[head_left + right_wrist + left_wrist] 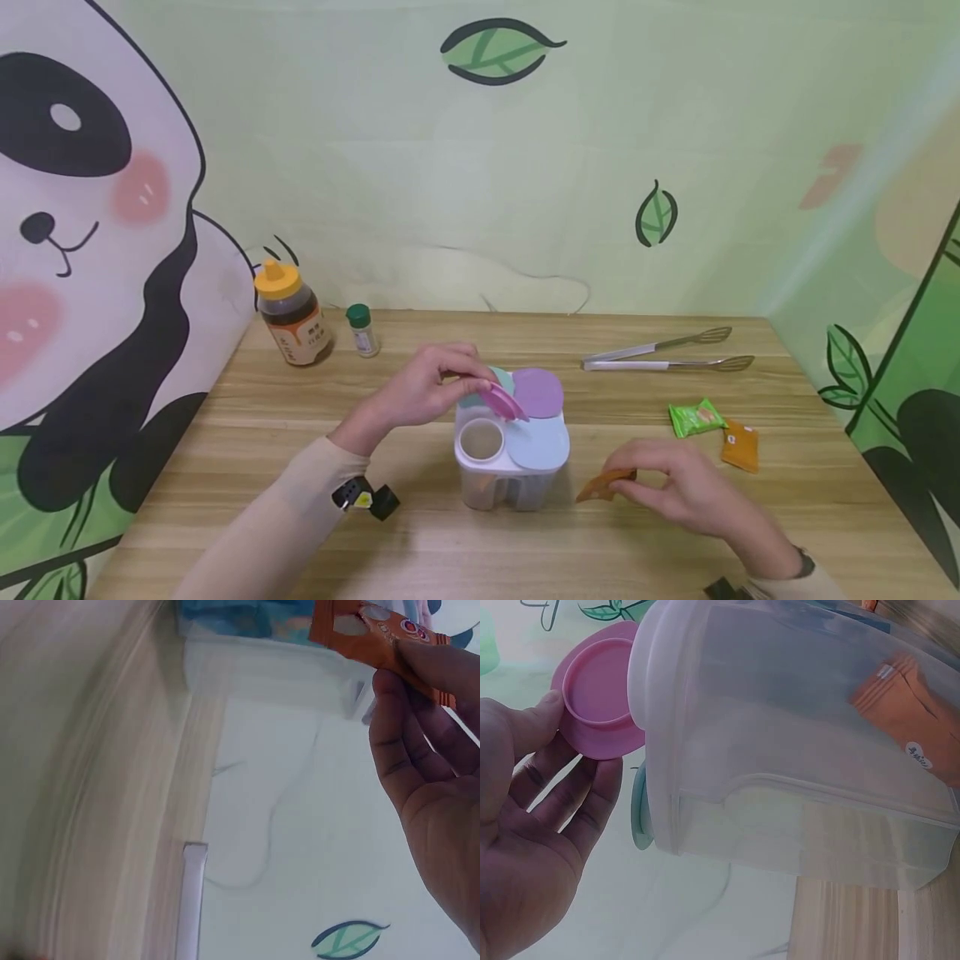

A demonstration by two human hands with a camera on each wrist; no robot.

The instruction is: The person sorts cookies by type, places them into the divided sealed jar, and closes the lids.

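Note:
A clear storage box with several coloured lids stands mid-table. Its front-left round opening is uncovered. My left hand pinches the pink lid by its edge, tilted above the box top. In the left wrist view the raised ring of the pink lid shows between thumb and fingers. Inside the box, an orange packet is seen through the clear wall. To the right of the box, my right hand pinches another orange snack packet between thumb and fingers, just above the table.
A green packet and an orange packet lie at the right. Behind them are metal tongs with white handles. At the back left stand a yellow-capped syrup bottle and a small green-capped shaker.

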